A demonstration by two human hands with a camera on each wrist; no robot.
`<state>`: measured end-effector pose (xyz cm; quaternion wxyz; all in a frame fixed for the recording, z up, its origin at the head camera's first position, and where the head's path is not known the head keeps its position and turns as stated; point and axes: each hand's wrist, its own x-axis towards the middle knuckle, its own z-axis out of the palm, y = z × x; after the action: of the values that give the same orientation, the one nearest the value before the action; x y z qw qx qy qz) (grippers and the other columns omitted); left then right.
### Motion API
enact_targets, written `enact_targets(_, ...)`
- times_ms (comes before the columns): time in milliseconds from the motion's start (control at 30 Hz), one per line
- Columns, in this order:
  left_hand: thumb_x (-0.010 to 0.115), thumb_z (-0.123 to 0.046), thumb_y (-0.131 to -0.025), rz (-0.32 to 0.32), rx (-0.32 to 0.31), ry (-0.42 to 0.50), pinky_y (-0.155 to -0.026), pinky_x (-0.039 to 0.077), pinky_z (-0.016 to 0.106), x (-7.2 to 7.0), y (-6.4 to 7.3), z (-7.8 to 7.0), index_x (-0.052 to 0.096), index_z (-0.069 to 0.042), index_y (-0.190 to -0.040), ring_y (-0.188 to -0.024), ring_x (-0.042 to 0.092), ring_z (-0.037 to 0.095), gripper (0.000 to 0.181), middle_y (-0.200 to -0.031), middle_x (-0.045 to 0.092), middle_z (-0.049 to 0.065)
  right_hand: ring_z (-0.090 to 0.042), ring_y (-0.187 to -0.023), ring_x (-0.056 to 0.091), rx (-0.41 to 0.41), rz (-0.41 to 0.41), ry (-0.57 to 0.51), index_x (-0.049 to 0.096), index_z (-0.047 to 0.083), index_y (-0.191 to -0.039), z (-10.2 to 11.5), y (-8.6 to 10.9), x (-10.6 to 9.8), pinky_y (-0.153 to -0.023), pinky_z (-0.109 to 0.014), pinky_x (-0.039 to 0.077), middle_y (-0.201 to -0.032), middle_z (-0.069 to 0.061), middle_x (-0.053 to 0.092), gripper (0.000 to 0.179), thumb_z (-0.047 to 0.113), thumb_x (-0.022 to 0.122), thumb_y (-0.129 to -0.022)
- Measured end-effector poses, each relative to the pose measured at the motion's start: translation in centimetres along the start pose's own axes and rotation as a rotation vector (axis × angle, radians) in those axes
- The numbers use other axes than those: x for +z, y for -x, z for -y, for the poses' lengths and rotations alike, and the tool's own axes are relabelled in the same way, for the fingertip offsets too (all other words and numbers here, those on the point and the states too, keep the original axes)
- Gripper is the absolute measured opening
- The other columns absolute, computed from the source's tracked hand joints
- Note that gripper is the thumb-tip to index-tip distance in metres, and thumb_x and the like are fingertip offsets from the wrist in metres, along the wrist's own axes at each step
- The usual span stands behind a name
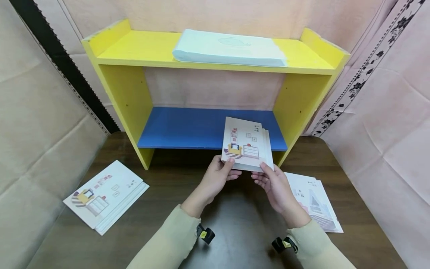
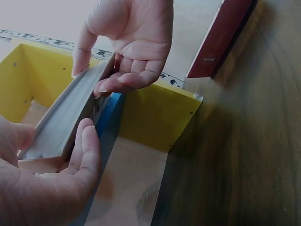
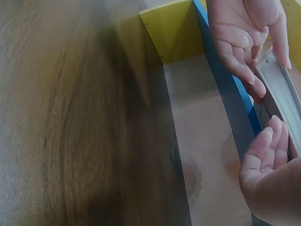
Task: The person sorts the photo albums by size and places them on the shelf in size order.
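Both hands hold one thick white book [image 1: 246, 144] by its near edge, in front of the blue shelf board. Its cover bears a printed drawing of a yellow armchair and a window. My left hand [image 1: 215, 177] grips the near left corner, thumb on the cover and fingers curled beneath. At the near right corner, my right hand [image 1: 273, 186] pinches it in the same way. In the left wrist view, the book's page edges [image 2: 70, 110] face the camera between both hands; the right wrist view shows these page edges [image 3: 280, 89] too. The far end is hidden there.
A yellow shelf unit [image 1: 117, 97] with a blue lower board [image 1: 188, 127] stands at the back. On top lies a folded pale blue cloth-like bundle [image 1: 231, 48]. A similar book [image 1: 107, 196] lies left on the brown table [image 1: 161, 201]; another book [image 1: 317, 203] lies right.
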<state>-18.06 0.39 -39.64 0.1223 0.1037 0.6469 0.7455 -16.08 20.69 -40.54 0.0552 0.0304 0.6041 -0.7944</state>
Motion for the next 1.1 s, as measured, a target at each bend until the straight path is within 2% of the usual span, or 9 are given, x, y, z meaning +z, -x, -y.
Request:
enact_targets(233,0.049,-0.037,-0.101,-0.008,-0.062,-0.004,-0.082,0.055,0.036,1.1,-1.9,-0.3,0.034,-0.004,-0.135,-0.098,0.067,0.029,0.049,-0.117,0.055,0.013,-0.018,-0.088,0.061,-0.055,-0.093,-0.042,0.043,0.011,-0.129,0.0,-0.6,-0.2,-0.082,-0.028,0.05,-0.094,-0.006,0.062,0.045,0.033,0.062,-0.095)
enact_targets(333,0.049,-0.038,-0.101,-0.006,-0.077,-0.023,-0.08,0.055,0.036,1.5,-2.7,-0.4,0.035,-0.003,-0.135,-0.099,0.066,0.03,0.05,-0.117,0.054,0.013,-0.015,-0.086,0.061,-0.042,-0.12,-0.085,0.044,0.011,-0.127,0.1,-1.1,-0.4,-0.08,-0.026,0.05,-0.092,-0.004,0.062,0.042,0.033,0.061,-0.096)
enact_targets(567,0.05,-0.038,-0.1,-0.016,-0.105,-0.047,-0.078,0.056,0.035,2.0,-4.1,-0.6,0.04,-0.005,-0.134,-0.09,0.068,0.022,0.048,-0.116,0.057,0.017,-0.014,-0.083,0.058,-0.013,-0.167,-0.146,0.043,0.012,-0.123,0.5,-2.0,-0.7,-0.078,-0.025,0.049,-0.095,-0.005,0.059,0.037,0.036,0.056,-0.099)
enact_targets(700,0.051,-0.039,-0.1,-0.039,-0.127,-0.062,-0.076,0.056,0.034,2.1,-4.6,-0.8,0.044,-0.005,-0.129,-0.087,0.068,0.021,0.045,-0.112,0.061,0.017,-0.014,-0.083,0.058,-0.007,-0.173,-0.126,0.042,0.01,-0.119,0.9,-2.6,-0.8,-0.078,-0.025,0.048,-0.095,-0.004,0.059,0.035,0.037,0.054,-0.099)
enact_targets(933,0.053,-0.042,-0.099,-0.102,-0.138,-0.113,-0.074,0.057,0.034,2.2,-5.7,-1.1,0.055,-0.003,-0.114,-0.084,0.067,0.024,0.042,-0.099,0.068,0.015,-0.013,-0.08,0.063,0.02,-0.21,-0.047,0.045,0.009,-0.114,1.4,-3.6,-1.2,-0.076,-0.025,0.05,-0.085,0.001,0.065,0.035,0.039,0.056,-0.098)
enact_targets(1100,0.058,-0.042,-0.096,-0.132,-0.142,-0.162,-0.072,0.057,0.034,2.4,-6.4,-1.3,0.062,-0.004,-0.106,-0.077,0.067,0.02,0.04,-0.087,0.07,0.009,-0.012,-0.076,0.062,0.026,-0.239,-0.056,0.047,0.009,-0.109,1.7,-4.2,-1.8,-0.072,-0.024,0.05,-0.081,0.0,0.065,0.032,0.037,0.058,-0.097)
